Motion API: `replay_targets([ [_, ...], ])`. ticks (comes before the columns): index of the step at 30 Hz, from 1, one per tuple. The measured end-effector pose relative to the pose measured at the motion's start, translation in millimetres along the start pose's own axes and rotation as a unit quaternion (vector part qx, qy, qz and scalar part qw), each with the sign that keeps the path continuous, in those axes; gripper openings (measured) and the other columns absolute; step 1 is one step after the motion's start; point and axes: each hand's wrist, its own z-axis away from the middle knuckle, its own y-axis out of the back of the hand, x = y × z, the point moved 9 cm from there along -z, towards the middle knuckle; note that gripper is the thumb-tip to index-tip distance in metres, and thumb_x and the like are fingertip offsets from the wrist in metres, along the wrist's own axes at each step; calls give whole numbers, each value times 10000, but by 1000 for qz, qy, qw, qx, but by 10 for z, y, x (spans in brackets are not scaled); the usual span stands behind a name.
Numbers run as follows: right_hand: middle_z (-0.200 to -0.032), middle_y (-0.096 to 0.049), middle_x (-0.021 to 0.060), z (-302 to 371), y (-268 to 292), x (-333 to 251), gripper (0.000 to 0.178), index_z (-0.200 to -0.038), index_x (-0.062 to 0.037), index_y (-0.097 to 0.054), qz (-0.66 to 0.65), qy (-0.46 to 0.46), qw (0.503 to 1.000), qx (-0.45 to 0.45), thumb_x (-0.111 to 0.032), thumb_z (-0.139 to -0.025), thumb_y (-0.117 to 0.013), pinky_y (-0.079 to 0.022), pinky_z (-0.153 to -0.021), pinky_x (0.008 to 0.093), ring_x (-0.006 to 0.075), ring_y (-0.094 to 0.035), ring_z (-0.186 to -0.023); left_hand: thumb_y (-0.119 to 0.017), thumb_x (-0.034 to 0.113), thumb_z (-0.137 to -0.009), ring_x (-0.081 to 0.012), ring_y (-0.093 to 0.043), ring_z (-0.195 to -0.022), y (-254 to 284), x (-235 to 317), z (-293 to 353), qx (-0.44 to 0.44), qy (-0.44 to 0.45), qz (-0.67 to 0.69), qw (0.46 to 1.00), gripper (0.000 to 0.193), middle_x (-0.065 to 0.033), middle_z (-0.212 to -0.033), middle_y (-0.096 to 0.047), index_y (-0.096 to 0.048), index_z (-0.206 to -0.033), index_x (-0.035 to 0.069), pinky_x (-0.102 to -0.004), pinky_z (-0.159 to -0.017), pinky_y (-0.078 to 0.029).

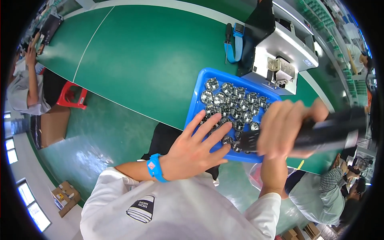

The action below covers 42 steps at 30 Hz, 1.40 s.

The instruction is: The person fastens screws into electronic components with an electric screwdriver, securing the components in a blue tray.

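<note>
A blue tray (194, 102) on the green table holds several small round parts (219, 98), silver-rimmed with what look like dark circuit faces. My left hand (198, 146), wearing a blue wristband (155, 168), spreads its fingers over the tray's near left corner, the fingertips at or just above the parts there. Wrapped round a long black handheld tool (330, 134) is my right hand (282, 128), above the tray's right side. The tool lies roughly level, its narrower end toward the parts near my left fingers. Motion smears it, so its exact kind and any contact are unclear.
Beyond the tray stands a black and silver machine (280, 52) with a metal fixture (282, 71). A screwdriver (228, 34) and a blue strap (239, 44) lie beside it on the green table (148, 52). A red stool (73, 96) and co-workers sit around.
</note>
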Motion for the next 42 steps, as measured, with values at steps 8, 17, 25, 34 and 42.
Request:
replay_targets([
  [8, -618, -466, 45, 296, 706, -186, 768, -1469, 24, -325, -177, 94, 964, 172, -593, -1012, -326, -443, -382, 320, 158, -444, -414, -823, 337, -693, -398, -437, -1323, 171, -25, -67, -40, -16, 37, 998, 411, -149, -1398, -527, -710, -1050, 167, -589, -1106, -328],
  [17, -614, -445, 28, 343, 837, -216, 738, -1404, 34, -420, -207, 109, 930, 282, -584, -1005, -364, -396, -399, 308, 144, -396, -403, -673, 146, -907, -214, -610, -565, 346, -955, -67, 39, 310, 186, 932, 445, -105, -743, -631, -495, -1293, 13, -345, -521, -470],
  [25, -839, -431, 70, 240, 963, -806, 643, -1411, 35, -401, -60, 120, 941, 312, -486, -1038, -344, -393, -613, 330, 170, -430, -712, -635, 83, -884, -242, -606, -512, 360, -992, -164, -19, 351, 186, 917, 548, -110, -631, -601, -391, -1369, 9, -372, -503, -456],
  [34, -940, -444, 77, -27, 855, -1141, 654, -1450, 65, -289, 85, 151, 958, 228, -417, -1021, -397, -388, -583, 299, 134, -422, -682, -652, 168, -896, -372, -615, -890, 731, -912, -1019, -38, 63, -50, 996, 249, -162, -970, -621, -635, -1107, 37, -431, -742, -501],
  [42, -796, -438, 56, 20, 904, -889, 677, -1467, 86, -254, 121, 132, 951, 253, -424, -1027, -318, -393, -433, 267, 109, -388, -503, -598, 136, -926, -371, -632, -854, 58, -1061, -1406, -284, -35, 179, 941, 187, -190, -925, -653, -664, -1012, -16, -430, -754, -499],
])
